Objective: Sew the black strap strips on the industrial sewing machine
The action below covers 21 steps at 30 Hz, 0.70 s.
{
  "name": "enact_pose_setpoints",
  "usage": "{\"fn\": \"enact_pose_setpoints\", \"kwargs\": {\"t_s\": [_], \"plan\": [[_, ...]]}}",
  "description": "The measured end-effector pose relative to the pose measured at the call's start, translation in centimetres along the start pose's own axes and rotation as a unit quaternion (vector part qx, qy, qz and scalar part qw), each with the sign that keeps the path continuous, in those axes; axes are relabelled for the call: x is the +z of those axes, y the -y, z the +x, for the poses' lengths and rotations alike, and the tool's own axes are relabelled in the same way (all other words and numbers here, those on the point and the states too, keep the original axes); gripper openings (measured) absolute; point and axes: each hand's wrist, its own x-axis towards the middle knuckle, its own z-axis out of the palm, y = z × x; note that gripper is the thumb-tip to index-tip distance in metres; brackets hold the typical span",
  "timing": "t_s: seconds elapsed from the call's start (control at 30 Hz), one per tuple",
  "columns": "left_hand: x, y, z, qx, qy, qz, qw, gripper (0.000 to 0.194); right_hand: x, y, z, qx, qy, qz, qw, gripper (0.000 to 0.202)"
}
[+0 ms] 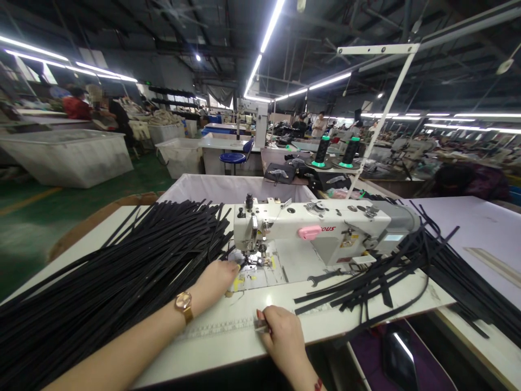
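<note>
The needle could prick the left hand (217, 278) if the white sewing machine (280, 220) ran, since its fingers sit just beside the presser foot (255, 260); whether they grip anything, I cannot tell. The machine stands beyond both hands. The right hand (283, 328) is closed around a small metal tool (261, 326), at the end of a ruler scale (220, 327). Black straps (122, 277) lie heaped left of the left hand.

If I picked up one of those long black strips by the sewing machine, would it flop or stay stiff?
Probably flop: among the black strips, one to the right of the sewing machine bends in a wide curve. It's likely light, since each looks thin and narrow. It might snag, because many lie crossed over each other.
</note>
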Motion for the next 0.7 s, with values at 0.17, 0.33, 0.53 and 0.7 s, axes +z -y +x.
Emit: {"fn": "enact_pose_setpoints", "kwargs": {"t_s": [0.17, 0.33, 0.53, 0.7], "plan": [[0.2, -2.9, -0.1, -0.052, 0.019, 0.013, 0.998, 0.027, 0.0, 0.0, 0.1, -0.001, 0.002, -0.003, 1.0, 0.03], [-0.3, -3.6, 0.2, -0.071, 0.023, 0.009, 0.997, 0.027, 0.2, -0.1, -0.1, -0.002, 0.002, -0.01, 1.0, 0.03], [0.1, -6.5, 1.9, -0.123, 0.026, 0.0, 0.992, 0.029, 0.2, -0.2, -0.1, -0.006, -0.011, 0.021, 1.0, 0.03], [-0.4, -7.8, 2.3, -0.181, 0.02, -0.024, 0.983, 0.033, 0.2, -0.3, -0.2, 0.002, -0.024, 0.053, 0.998, 0.032]]}}
